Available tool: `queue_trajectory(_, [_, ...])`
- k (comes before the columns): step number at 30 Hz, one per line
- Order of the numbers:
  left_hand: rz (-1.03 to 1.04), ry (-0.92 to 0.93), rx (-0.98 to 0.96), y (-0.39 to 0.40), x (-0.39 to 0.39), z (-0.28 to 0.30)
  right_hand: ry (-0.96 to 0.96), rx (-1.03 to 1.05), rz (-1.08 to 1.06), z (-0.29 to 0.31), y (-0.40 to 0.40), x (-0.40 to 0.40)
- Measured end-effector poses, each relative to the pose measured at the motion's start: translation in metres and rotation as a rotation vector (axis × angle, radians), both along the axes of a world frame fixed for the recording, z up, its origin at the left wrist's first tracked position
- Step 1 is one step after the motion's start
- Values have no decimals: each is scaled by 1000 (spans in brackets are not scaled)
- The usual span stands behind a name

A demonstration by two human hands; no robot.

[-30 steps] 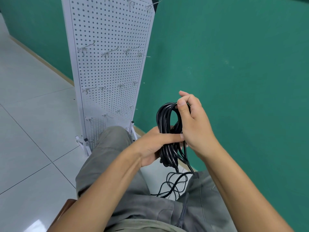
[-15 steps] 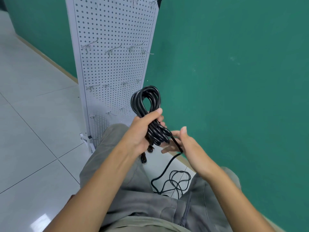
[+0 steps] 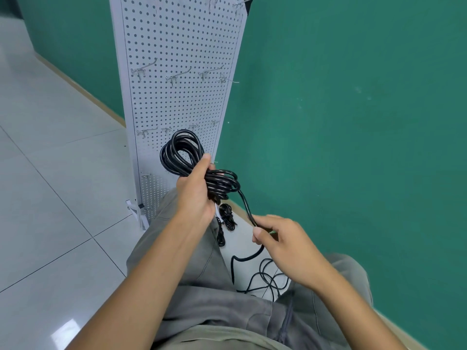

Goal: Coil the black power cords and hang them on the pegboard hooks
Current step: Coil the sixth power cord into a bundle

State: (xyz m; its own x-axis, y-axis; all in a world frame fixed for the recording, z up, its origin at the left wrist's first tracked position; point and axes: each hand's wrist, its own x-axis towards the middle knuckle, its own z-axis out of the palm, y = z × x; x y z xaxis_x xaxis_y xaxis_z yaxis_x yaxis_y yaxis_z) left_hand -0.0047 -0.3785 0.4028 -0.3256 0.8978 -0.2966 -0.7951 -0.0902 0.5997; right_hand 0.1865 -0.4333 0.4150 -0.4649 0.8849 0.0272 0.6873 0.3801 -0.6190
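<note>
Nearest are grey trousers, with loose turns of black cord lying on the floor between the knees. Just above them the right hand holds the free run of that cord, its fingers and thumb curled narrowly around it. From this grip the cord climbs up and to the left, slanting toward the far side, to the coil in the left hand.

The left hand's fingers wrap the coil's waist, thumb on top. The coil's long axis runs from upper left to lower right: its big loop sticks out beyond the thumb toward the pegboard, and the wound turns bulge out to the right of the fingers.

Below the left hand, on the floor, lie two small bundled cords.

Farther off stands the white pegboard on its foot, rows of metal hooks jutting out with nothing hanging on them. Behind it is the green wall.
</note>
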Motion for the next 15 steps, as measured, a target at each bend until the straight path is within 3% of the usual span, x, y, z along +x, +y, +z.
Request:
queue_trajectory(9, [36, 292, -35, -3, 27, -5, -277, 197, 225, 50, -3, -10])
queue_trajectory(12, [-46, 294, -16, -5, 35, -5, -169, 268, 170, 65, 1, -12])
queue_trajectory(15, [-154, 285, 14, -8, 43, -5, 2, 189, 83, 73, 6, -12])
